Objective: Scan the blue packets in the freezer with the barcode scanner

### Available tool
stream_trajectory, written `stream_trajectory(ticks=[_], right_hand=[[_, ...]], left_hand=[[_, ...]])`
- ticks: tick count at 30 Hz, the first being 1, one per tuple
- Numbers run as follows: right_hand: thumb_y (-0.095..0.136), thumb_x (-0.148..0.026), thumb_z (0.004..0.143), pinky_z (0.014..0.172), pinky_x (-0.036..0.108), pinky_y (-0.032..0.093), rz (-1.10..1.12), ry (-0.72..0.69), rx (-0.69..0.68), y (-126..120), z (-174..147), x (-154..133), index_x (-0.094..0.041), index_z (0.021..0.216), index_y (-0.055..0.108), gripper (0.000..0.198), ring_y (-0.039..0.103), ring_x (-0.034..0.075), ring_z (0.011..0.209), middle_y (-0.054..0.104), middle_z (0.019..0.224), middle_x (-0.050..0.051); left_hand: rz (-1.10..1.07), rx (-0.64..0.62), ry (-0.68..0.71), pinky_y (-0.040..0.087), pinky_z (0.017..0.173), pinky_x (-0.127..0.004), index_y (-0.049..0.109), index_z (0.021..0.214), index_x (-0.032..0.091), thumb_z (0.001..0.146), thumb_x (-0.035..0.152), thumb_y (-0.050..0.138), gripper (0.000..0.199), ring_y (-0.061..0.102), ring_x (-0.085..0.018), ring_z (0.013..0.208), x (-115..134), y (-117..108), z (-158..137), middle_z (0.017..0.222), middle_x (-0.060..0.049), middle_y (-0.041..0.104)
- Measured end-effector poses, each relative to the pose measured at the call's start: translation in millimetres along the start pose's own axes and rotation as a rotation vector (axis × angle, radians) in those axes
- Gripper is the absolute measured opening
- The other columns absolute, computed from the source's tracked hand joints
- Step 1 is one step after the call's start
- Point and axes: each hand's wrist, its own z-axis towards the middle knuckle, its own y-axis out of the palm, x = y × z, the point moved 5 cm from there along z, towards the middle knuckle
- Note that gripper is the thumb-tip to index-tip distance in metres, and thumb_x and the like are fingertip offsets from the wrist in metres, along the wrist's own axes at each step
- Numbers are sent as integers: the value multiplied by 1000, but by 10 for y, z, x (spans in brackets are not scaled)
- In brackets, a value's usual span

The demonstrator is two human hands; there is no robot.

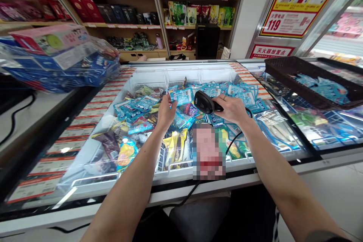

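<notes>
My left hand point(168, 110) is closed on the edge of a small blue packet point(182, 96), its printed face turned towards me. Just to the right, my right hand point(231, 108) grips a black handheld barcode scanner point(204, 102), whose head points left at the packet. A dark cable point(234, 138) runs down from the scanner. Similar blue packets lie in a pile point(246, 93) to the right, and a smaller pile point(137, 106) lies left of my left hand. All rest on the glass top of a chest freezer point(181, 69).
Wrapped boxes point(59, 56) stand at the left, and a dark brown basket point(312, 92) holding blue packets is at the right. A blurred-out flat object point(208, 151) lies at the near edge. Shelves point(113, 24) of packaged goods stand behind. Ice creams show through the glass.
</notes>
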Motion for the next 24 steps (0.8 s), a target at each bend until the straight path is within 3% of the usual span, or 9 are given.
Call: stream_trajectory(ticks=[4, 24], right_hand=[[50, -43, 87, 57, 28, 28, 6, -25, 10, -13, 8, -24, -23, 116, 58, 37, 59, 16, 72, 66, 101, 4], [51, -43, 86, 57, 28, 28, 1, -40, -5, -12, 11, -38, -22, 115, 58, 36, 58, 16, 73, 66, 100, 4]], left_hand=[[-5, -14, 10, 45, 74, -30, 49, 88, 20, 83, 33, 51, 14, 57, -16, 79, -27, 20, 9, 85, -3, 61], [44, -32, -7, 43, 70, -30, 47, 87, 22, 84, 33, 47, 12, 57, -17, 77, -12, 1, -3, 81, -2, 59]])
